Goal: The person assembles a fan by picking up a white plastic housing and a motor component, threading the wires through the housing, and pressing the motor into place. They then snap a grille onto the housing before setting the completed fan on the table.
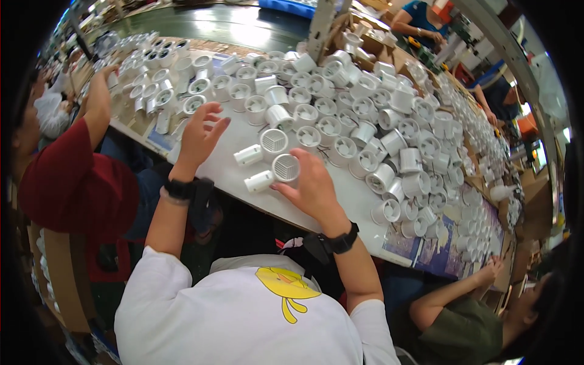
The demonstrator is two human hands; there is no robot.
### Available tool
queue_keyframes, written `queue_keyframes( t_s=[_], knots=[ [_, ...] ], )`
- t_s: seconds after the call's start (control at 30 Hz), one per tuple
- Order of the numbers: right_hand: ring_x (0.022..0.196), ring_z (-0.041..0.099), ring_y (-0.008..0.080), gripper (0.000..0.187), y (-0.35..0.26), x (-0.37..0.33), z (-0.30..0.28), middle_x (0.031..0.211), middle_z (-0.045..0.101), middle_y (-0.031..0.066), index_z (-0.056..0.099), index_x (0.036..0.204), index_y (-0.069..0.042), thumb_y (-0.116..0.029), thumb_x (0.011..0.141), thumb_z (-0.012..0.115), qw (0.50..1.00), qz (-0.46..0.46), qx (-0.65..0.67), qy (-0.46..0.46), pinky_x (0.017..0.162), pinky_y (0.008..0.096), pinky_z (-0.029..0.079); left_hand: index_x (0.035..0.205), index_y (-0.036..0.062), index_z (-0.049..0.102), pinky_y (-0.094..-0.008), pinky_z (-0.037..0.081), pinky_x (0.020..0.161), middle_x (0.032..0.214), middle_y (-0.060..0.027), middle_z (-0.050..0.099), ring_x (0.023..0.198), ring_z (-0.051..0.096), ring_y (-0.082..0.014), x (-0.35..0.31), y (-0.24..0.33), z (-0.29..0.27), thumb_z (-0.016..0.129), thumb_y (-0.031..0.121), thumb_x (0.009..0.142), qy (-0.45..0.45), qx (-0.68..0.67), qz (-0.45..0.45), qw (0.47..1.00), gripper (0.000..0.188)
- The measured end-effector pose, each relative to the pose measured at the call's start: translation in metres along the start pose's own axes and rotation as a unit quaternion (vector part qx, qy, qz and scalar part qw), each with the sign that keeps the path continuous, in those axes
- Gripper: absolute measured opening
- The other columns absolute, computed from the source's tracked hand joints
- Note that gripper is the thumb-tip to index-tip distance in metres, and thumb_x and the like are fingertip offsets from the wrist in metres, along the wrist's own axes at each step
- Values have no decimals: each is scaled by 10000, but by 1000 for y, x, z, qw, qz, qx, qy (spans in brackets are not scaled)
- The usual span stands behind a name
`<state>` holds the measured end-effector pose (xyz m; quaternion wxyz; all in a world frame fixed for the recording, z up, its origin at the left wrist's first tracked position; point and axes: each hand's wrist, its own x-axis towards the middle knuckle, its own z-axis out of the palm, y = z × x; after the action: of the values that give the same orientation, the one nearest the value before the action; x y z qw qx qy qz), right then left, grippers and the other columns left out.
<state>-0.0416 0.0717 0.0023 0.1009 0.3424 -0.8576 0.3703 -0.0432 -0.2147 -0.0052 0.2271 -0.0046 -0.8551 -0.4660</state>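
**Grilled cylinder held near table edge**

A white cylinder [285, 168] is gripped by the right hand [313, 188], its grille end turned up toward the camera and its long axis tilted. The left hand [199, 137] is raised, fingers spread, holding nothing. 2 loose cylinders [259, 181] lie just beside it. Bare table [231, 173] is left along the near edge; stacked housings [365, 121] crowd the far side.

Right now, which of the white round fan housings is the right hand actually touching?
The white housing with the slatted grille face, at the right hand's fingertips near the table's front edge. The similar grille housing just behind it lies untouched.
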Motion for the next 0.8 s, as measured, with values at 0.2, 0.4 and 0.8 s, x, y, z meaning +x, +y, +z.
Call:
queue_keyframes(
  t_s=[0.2,0.4,0.8],
  knots=[
    [1035,565,348,631,5,-10,-4,1113,589,170,520,1177,-26,-287,686,819,999,35,-12,2,882,426,471,1245,57,528,-317,508,764,1080,-105,622,943,617,-206,-45,82,23,764,146,776,-145,1,96,985,532],
    [1004,579,340,642,8,-39,-48,1047,604,152,544,1149,-41,-341,661,833,995,17,-79,52,870,422,473,1312,66,468,-378,498,824,1102,-141,611,1000,597,-307,-58,111,69,798,189,727,-241,100,221,940,683],
    [863,605,321,522,30,-109,-118,971,600,127,569,1115,-73,-312,714,804,921,242,-297,65,730,398,508,1373,39,390,-375,499,843,1140,-138,602,968,624,-240,-51,92,105,744,202,826,-320,-202,2,926,672]
  ],
)
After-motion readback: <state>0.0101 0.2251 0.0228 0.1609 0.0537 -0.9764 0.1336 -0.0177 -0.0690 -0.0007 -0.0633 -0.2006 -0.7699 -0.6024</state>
